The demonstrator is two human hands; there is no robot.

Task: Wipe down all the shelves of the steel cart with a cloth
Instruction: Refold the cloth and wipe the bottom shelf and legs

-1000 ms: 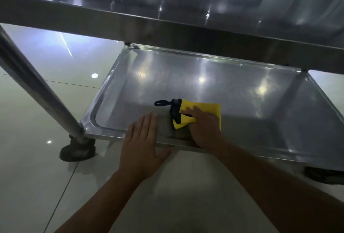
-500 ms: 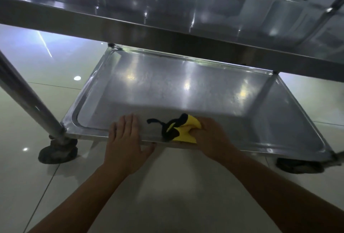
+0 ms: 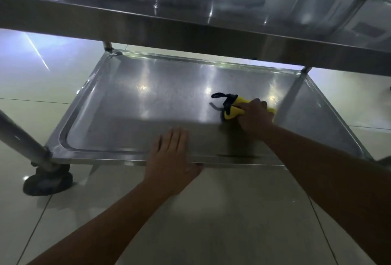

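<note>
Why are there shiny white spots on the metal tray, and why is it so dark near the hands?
In the head view, the white spots are ceiling lights glaring off the bottom shelf; the upper shelf shades the near strip where the left hand rests flat; the right hand gripping the yellow cloth looks slightly blurred, and the wide lens bends the cart's straight edges.

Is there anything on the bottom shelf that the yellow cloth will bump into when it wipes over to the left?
Nothing visible. The right hand grips the yellow cloth with black trim on the bottom steel tray shelf, which looks bare leftward. Only the left hand rests flat on the near rim.
</note>
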